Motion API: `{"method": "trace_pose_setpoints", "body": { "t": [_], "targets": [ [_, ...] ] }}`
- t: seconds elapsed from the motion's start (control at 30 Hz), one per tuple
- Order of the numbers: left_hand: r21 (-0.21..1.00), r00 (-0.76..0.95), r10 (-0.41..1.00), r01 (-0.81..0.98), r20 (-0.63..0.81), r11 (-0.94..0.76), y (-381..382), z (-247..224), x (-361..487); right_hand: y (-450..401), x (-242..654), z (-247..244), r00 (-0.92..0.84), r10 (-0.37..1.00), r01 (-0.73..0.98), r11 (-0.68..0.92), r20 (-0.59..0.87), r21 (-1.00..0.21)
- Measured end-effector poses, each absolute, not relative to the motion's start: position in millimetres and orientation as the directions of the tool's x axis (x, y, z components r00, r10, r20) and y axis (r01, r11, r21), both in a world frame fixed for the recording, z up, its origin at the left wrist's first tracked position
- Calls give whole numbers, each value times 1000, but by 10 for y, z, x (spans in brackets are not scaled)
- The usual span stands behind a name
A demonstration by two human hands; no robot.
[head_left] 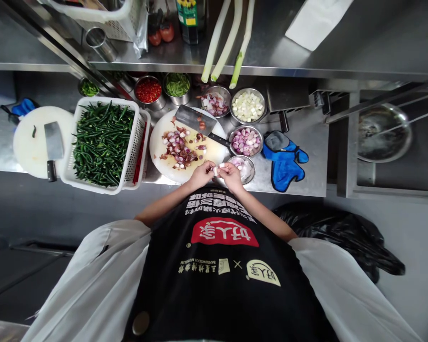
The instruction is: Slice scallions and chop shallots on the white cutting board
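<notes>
Close to my body, at the front edge of a round cutting board [209,147], my left hand [201,175] and my right hand [232,177] meet fingertip to fingertip. Both are closed in a pinch on a small pale shallot [216,170], partly covered by the fingers. On the board lies a heap of shallots [180,149] with brown skins among them. A cleaver [196,119] rests across the back of the board, its black handle toward the right. Just right of my right hand stands a metal bowl of pale shallot pieces [243,167]; behind it is a bowl of purple shallots [247,141].
At left, a white basket [128,164] holds green chillies, beside another board [32,154] with a second cleaver [54,141]. Metal bowls line the back, including chopped red chillies [148,90] and white cubes [248,105]. Blue gloves [285,164] lie right, near a sink [419,178]. Three scallion stalks [228,45] overhang the shelf.
</notes>
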State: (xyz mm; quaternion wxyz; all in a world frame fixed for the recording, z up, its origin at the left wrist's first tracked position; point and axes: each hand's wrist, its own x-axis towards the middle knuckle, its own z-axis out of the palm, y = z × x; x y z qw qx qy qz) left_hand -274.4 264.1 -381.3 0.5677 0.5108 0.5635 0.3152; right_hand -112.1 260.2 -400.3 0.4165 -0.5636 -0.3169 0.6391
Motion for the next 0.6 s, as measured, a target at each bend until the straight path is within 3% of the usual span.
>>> {"method": "trace_pose_setpoints", "body": {
  "t": [0.1, 0.2, 0.43, 0.6],
  "targets": [
    [870, 171, 943, 460, -285, 179, 2647, -3743, -2757, 2578, -1140, -4044, -19, 877, -140, -478, -481, -867],
    [831, 211, 939, 543, -273, 119, 2664, -3733, -2748, 2580, -1147, -4055, -36, 845, -135, -533, -533, -835],
    [852, 149, 895, 403, -421, 334, 2763, -3924, -2792, 2647, -1055, -4034, -34, 676, -400, -684, -736, -610],
    [880, 129, 920, 366, -369, 302, 3540, -3746, -2799, 2656, -844, -4138, 121, 653, -481, -620, -748, -620]
  ]
}}
